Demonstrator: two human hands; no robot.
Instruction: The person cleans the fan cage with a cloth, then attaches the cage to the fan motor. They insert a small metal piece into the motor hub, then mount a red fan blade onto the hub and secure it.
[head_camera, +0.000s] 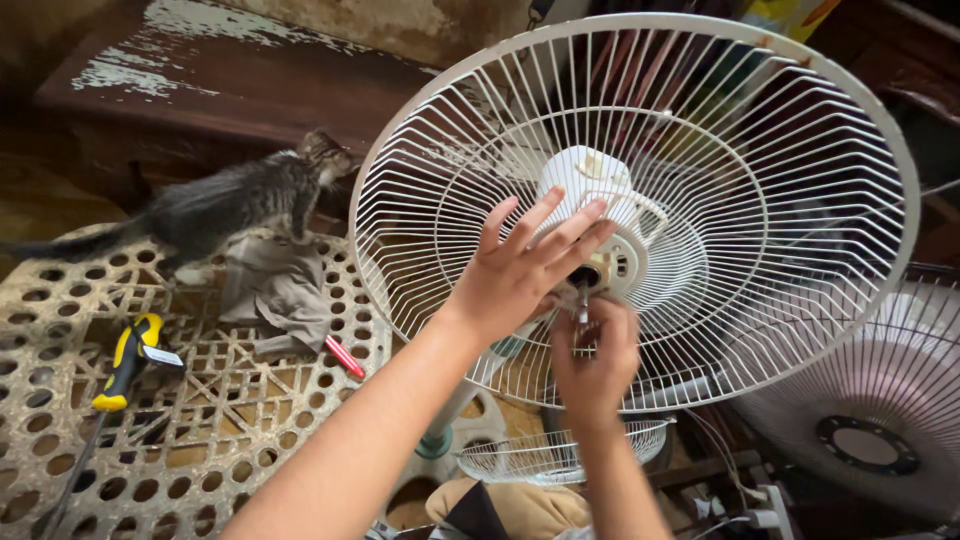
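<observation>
Your left hand (525, 270) lies spread open on the white plastic fan motor housing (585, 190) behind the white wire grille (800, 200). Just below it, your right hand (597, 358) is closed around a slim metal tool (582, 300) at the hub. You seem to be working the hub fastening; next calls for steady turning.

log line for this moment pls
left hand: steadies fan motor hub | right hand: grips shaft | rear grille: mounted | kitten: left
</observation>
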